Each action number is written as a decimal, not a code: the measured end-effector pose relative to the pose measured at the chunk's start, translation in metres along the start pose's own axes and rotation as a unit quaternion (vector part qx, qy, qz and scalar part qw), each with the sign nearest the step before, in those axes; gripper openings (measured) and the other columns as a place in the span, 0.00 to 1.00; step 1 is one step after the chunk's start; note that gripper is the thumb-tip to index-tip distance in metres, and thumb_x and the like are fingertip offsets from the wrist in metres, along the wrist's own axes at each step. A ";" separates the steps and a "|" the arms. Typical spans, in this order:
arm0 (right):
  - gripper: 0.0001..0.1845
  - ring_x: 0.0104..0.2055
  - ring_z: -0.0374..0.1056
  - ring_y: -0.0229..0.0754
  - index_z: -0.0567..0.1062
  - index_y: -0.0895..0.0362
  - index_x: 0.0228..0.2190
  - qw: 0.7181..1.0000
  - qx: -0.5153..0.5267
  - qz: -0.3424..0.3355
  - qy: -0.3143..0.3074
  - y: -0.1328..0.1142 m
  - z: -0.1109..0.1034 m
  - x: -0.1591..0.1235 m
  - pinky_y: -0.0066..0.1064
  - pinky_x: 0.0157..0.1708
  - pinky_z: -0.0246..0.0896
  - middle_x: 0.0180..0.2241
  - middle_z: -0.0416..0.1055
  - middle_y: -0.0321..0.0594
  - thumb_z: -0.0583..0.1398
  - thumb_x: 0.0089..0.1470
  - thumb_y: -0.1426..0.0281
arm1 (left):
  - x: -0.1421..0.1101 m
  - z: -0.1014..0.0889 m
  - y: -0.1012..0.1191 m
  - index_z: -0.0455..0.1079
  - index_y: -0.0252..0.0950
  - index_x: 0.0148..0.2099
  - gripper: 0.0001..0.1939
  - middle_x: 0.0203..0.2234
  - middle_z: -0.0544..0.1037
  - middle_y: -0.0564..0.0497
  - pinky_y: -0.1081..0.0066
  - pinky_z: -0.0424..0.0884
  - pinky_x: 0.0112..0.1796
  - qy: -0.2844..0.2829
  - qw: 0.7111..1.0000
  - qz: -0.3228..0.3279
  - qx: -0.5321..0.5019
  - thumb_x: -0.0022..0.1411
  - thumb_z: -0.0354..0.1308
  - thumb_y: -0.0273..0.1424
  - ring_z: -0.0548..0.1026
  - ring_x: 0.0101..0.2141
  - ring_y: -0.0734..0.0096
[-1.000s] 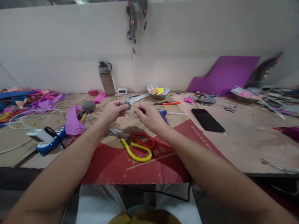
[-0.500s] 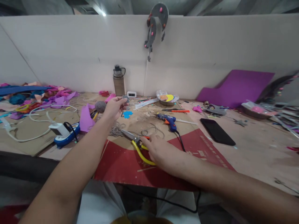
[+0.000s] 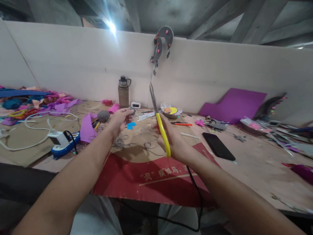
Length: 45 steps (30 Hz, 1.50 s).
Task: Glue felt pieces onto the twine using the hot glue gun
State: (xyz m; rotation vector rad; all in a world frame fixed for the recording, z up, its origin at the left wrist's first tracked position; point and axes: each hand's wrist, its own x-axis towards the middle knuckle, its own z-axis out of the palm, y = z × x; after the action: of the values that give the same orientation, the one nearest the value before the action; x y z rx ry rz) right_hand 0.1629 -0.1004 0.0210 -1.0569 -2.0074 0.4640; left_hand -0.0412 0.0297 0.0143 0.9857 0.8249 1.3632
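From where I stand, the person's right hand (image 3: pixel 171 135) is wrapped around the scissors (image 3: pixel 160 124), its fingers closed at the handles. The yellow handle runs along the palm's inner side, on the side facing the other hand, and the blades rise beyond the fingers, pointing up and clear of the bench (image 3: pixel 259 169).

The left hand (image 3: pixel 121 119) pinches a small grey piece (image 3: pixel 132 111) between thumb and fingers; it sits right at the fingertips, on the side toward the scissors, but well apart from the blades. I can't make out the piece's exact shape.

Just below those fingertips lies a flat blue cutout (image 3: pixel 131 125), with a tangle of grey yarn (image 3: pixel 119 142) nearer the person and a yarn ball (image 3: pixel 103 116) just beyond the left wrist. Both hands are held above brown and red cardboard (image 3: pixel 137 181). A black phone (image 3: pixel 218 146) lies to the right of the right hand, untouched.
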 end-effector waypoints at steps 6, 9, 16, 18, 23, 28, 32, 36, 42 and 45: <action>0.27 0.34 0.65 0.42 0.65 0.59 0.53 0.992 -0.111 -0.008 0.065 0.040 0.004 0.021 0.33 0.35 0.60 0.36 0.70 0.44 0.56 0.50 0.71 | -0.004 0.005 -0.005 0.68 0.31 0.29 0.06 0.18 0.69 0.55 0.81 0.67 0.21 -0.047 0.999 0.001 0.021 0.49 0.64 0.22 0.68 0.19 0.82; 0.25 0.31 0.63 0.40 0.68 0.57 0.52 0.981 -0.190 0.007 0.042 0.061 0.005 0.016 0.31 0.32 0.56 0.34 0.71 0.42 0.56 0.52 0.71 | -0.005 0.007 -0.006 0.67 0.31 0.28 0.07 0.18 0.69 0.55 0.81 0.66 0.21 -0.058 0.998 0.008 0.011 0.47 0.64 0.21 0.67 0.18 0.82; 0.21 0.31 0.66 0.42 0.70 0.56 0.51 0.949 -0.312 0.015 0.037 0.067 0.000 0.013 0.30 0.29 0.52 0.37 0.74 0.44 0.55 0.55 0.68 | -0.008 0.012 -0.004 0.66 0.31 0.25 0.08 0.17 0.67 0.56 0.82 0.60 0.18 -0.071 0.996 0.016 -0.045 0.45 0.61 0.18 0.63 0.17 0.84; 0.21 0.33 0.67 0.42 0.69 0.54 0.51 0.945 -0.324 0.014 0.031 0.066 -0.001 0.013 0.30 0.30 0.52 0.38 0.74 0.45 0.54 0.56 0.66 | -0.008 0.012 -0.004 0.65 0.31 0.25 0.08 0.17 0.66 0.56 0.81 0.60 0.18 -0.084 0.995 0.010 -0.051 0.45 0.62 0.18 0.63 0.17 0.84; 0.20 0.36 0.68 0.44 0.68 0.54 0.51 0.938 -0.345 0.010 0.009 0.066 -0.001 0.012 0.30 0.31 0.52 0.40 0.73 0.46 0.53 0.57 0.65 | -0.007 0.009 -0.007 0.68 0.30 0.28 0.07 0.20 0.67 0.56 0.81 0.62 0.19 -0.108 0.992 -0.002 -0.058 0.46 0.62 0.18 0.63 0.18 0.84; 0.20 0.34 0.67 0.43 0.68 0.54 0.50 0.932 -0.363 0.016 0.008 0.066 -0.001 0.010 0.30 0.28 0.49 0.39 0.74 0.45 0.53 0.57 0.64 | -0.006 0.008 -0.007 0.67 0.30 0.27 0.08 0.19 0.66 0.56 0.81 0.62 0.19 -0.119 0.991 0.001 -0.065 0.46 0.63 0.18 0.64 0.18 0.84; 0.19 0.32 0.67 0.42 0.69 0.54 0.50 0.929 -0.369 0.014 0.008 0.067 -0.001 0.010 0.29 0.27 0.47 0.38 0.74 0.45 0.52 0.57 0.64 | -0.006 0.008 -0.006 0.67 0.30 0.27 0.07 0.19 0.66 0.56 0.81 0.62 0.19 -0.129 0.990 -0.002 -0.062 0.46 0.63 0.18 0.64 0.18 0.85; 0.19 0.33 0.67 0.42 0.69 0.54 0.50 0.931 -0.365 0.004 0.011 0.068 -0.002 0.010 0.29 0.28 0.48 0.38 0.74 0.45 0.53 0.57 0.65 | -0.007 0.009 -0.005 0.67 0.29 0.28 0.07 0.19 0.66 0.56 0.82 0.62 0.18 -0.122 0.990 -0.010 -0.063 0.46 0.62 0.17 0.64 0.18 0.85; 0.20 0.34 0.67 0.43 0.68 0.55 0.51 0.928 -0.373 0.007 0.002 0.066 -0.002 0.011 0.30 0.30 0.51 0.39 0.74 0.46 0.53 0.57 0.67 | -0.008 0.010 -0.004 0.66 0.30 0.25 0.08 0.18 0.65 0.56 0.83 0.62 0.18 -0.099 0.992 -0.022 -0.074 0.46 0.60 0.16 0.63 0.17 0.86; 0.21 0.35 0.67 0.44 0.68 0.55 0.52 0.927 -0.375 0.006 -0.001 0.064 -0.003 0.011 0.30 0.31 0.52 0.39 0.74 0.46 0.53 0.58 0.67 | -0.009 0.011 -0.003 0.65 0.31 0.25 0.09 0.17 0.65 0.56 0.83 0.62 0.18 -0.100 0.991 -0.035 -0.077 0.46 0.60 0.15 0.62 0.17 0.86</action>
State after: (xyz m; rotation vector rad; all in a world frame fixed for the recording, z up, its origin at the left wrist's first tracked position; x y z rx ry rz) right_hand 0.1949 -0.0544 -0.0121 -1.5060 -2.2289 -0.3466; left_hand -0.0305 0.0201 0.0155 0.9476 0.5889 1.2265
